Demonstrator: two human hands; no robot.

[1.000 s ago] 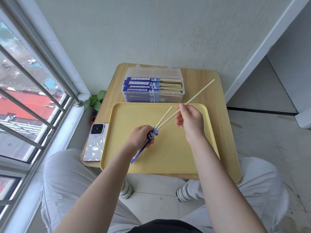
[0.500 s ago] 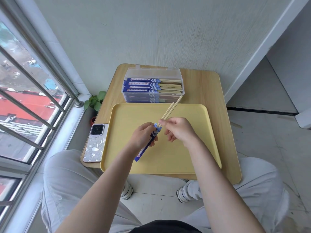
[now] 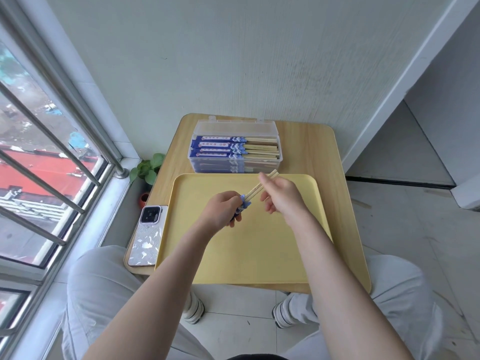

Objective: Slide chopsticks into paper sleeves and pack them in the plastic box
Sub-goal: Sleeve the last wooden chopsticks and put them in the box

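Observation:
Above the yellow tray (image 3: pixel 259 255), my left hand (image 3: pixel 223 210) grips a blue paper sleeve (image 3: pixel 241 206), most of it hidden in the fist. A pair of wooden chopsticks (image 3: pixel 255 189) sticks out of the sleeve's mouth, slanting up to the right. My right hand (image 3: pixel 281 194) pinches their upper part near the free ends. At the back of the table stands the clear plastic box (image 3: pixel 235 166), lid open, holding several sleeved chopstick pairs (image 3: pixel 220 148) in rows.
A phone (image 3: pixel 148 239) lies on the wooden table (image 3: pixel 317 152) left of the tray. A small green plant (image 3: pixel 148 167) sits by the window sill at the left. The wall is close behind the box. My knees are under the table's near edge.
The second chopstick went from held high on the right into the sleeve beside the first. My right hand then slid up along the pair, which now sits deeper in the sleeve.

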